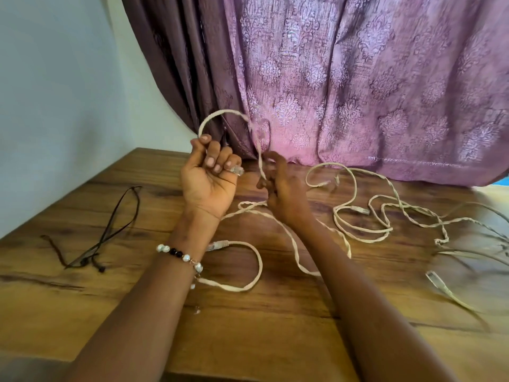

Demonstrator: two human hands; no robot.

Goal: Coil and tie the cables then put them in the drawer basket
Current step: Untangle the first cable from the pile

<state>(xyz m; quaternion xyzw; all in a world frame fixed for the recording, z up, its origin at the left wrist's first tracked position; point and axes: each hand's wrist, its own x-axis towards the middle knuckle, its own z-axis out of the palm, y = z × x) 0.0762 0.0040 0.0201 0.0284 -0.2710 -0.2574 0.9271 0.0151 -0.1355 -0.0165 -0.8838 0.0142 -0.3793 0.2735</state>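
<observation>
Hands' grip pinching flat cream cable [220, 114] arched in loop, grainy wooden table [82, 312]

Left hand [208, 183] palm-up, fingers curled; right hand [281, 188] pinching.

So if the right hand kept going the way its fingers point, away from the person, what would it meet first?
Probably the purple curtain hanging behind the table; depth is unclear.
</observation>
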